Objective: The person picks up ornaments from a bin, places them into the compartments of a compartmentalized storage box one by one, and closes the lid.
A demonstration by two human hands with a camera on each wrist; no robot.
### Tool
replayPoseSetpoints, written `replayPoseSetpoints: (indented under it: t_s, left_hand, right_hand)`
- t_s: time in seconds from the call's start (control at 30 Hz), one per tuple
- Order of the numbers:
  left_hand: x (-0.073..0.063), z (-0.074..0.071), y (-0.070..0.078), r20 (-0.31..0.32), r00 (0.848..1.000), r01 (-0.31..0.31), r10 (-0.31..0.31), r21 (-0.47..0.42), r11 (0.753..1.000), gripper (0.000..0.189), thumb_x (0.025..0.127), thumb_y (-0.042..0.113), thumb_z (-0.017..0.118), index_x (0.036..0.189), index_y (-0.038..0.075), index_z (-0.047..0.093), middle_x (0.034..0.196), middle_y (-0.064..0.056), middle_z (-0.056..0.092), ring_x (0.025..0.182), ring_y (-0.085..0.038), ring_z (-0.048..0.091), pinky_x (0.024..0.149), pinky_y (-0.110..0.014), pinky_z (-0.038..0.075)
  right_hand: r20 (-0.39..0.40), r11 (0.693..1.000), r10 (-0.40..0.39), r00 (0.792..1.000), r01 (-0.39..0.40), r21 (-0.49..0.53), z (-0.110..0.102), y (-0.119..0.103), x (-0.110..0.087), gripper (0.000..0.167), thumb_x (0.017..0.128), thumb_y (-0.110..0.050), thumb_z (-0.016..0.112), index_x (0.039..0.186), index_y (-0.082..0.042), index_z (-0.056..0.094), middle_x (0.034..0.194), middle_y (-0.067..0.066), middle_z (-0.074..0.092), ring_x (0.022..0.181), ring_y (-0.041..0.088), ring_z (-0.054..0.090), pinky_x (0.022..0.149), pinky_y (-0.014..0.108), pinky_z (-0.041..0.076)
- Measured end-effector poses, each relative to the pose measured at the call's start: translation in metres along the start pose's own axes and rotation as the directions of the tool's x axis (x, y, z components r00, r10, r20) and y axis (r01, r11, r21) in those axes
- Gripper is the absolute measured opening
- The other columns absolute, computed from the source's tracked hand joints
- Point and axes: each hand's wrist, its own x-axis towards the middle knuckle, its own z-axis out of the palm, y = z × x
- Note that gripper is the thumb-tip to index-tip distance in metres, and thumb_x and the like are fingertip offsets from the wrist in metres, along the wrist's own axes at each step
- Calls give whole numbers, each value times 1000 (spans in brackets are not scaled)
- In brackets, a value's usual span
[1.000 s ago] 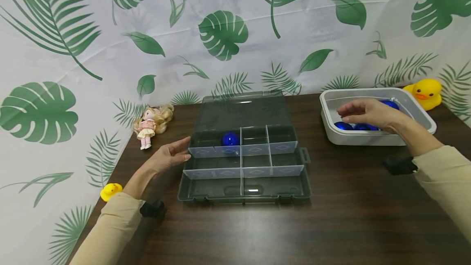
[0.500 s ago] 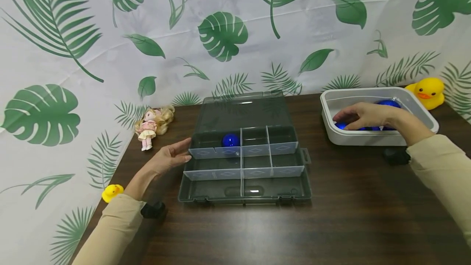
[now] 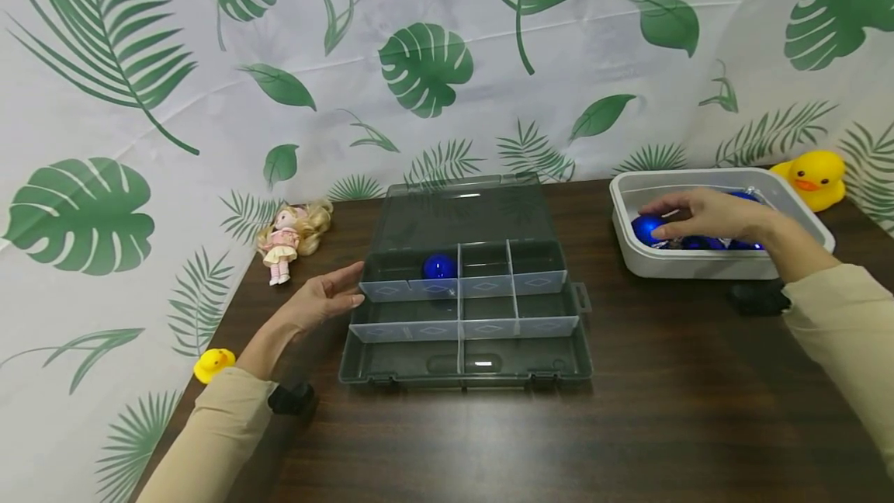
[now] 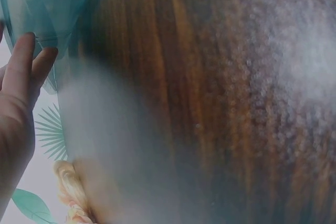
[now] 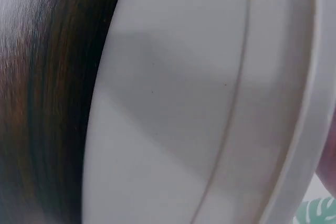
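Observation:
My right hand (image 3: 726, 217) is over a white plastic tub (image 3: 705, 265), pinching a shiny blue bauble (image 3: 646, 230) between thumb and fingers at the tub's left end. Several more blue baubles (image 3: 705, 242) lie below and behind the hand, partly hidden by it. A dark translucent compartment box (image 3: 524, 355) stands with its lid (image 3: 461, 216) laid back; one blue bauble (image 3: 439, 267) sits in its back left compartment. At the box's left side, my left hand (image 3: 317, 305) touches the edge with loosely extended fingers (image 4: 21, 66). The right wrist view shows mostly the tub's outer wall (image 5: 168, 103).
Beyond the left hand lies a blond doll (image 3: 281, 243). A small yellow duck (image 3: 213, 365) sits near the table's left edge, and a larger duck (image 3: 813, 179) is behind the tub's right end. A leaf-print cloth (image 3: 489, 99) hangs along the back of the dark wooden table (image 3: 489, 449).
My right hand has dipped into the tub, taken hold of a blue bauble and lifted it slightly. The left hand stays at the box's side.

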Motion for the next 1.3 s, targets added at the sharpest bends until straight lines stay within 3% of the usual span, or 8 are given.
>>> replayPoseSetpoints:
  t_s: [0.17,0.27,0.4,0.53,0.73,0.87,1.03,1.3]
  left_hand:
    - [1,-1,-2,2,1000,-9,9,-7,1000,68,93,0,54,147,-6,14,154,-24,11,137,-40,21,91,-15,44]
    - [1,-1,-2,5,1000,-11,11,-6,1000,68,93,1,55,147,-6,14,154,-24,11,138,-40,20,91,-14,43]
    - [1,-2,-2,7,1000,-15,15,-5,1000,69,93,1,55,148,-6,14,154,-24,10,138,-40,19,91,-14,43]
    - [2,-1,-3,9,1000,-22,22,-11,1000,68,93,0,54,147,-6,13,154,-26,10,138,-40,18,92,-14,43]
    - [3,1,-4,4,1000,-19,19,-20,1000,67,93,-2,53,148,-6,14,154,-25,11,137,-39,21,91,-14,43]
    - [3,1,-3,4,1000,-18,18,-23,1000,67,93,-2,52,148,-6,14,154,-25,11,137,-39,22,92,-15,43]
    - [2,0,-2,-7,1000,-20,20,-34,999,67,93,-3,52,148,-6,14,154,-23,12,137,-37,21,91,-14,44]
    - [1,-1,-4,5,1000,-21,21,-47,999,68,93,-2,52,148,-6,13,154,-24,9,138,-38,19,91,-15,44]
  right_hand:
    - [-153,977,111,982,-79,198,-4,-5,-4,62,95,-35,54,143,-1,33,140,27,36,123,42,36,102,64,28]
    - [-245,952,158,956,-82,296,1,-19,-2,67,93,-42,55,144,-6,30,141,20,36,123,32,38,104,50,36]
    - [-349,921,118,930,29,389,22,-51,9,61,91,-36,60,141,-8,37,133,8,44,111,10,47,88,15,45]
    - [-364,875,16,931,164,457,50,-87,30,55,92,-25,62,138,-6,40,133,10,47,111,14,50,80,10,46]
    - [-359,860,-177,916,322,397,87,-120,68,49,89,-11,65,132,0,46,133,20,49,119,36,52,91,33,50]
    - [-316,864,-284,905,385,324,103,-134,82,52,85,-3,68,131,3,45,134,21,48,123,38,48,97,47,44]
    - [-264,890,-378,887,427,160,121,-143,89,53,82,-4,72,129,0,49,132,19,50,122,37,50,94,46,47]
    - [-192,868,-479,856,495,43,137,-143,89,51,78,-2,75,123,1,53,125,17,57,117,32,55,95,44,47]
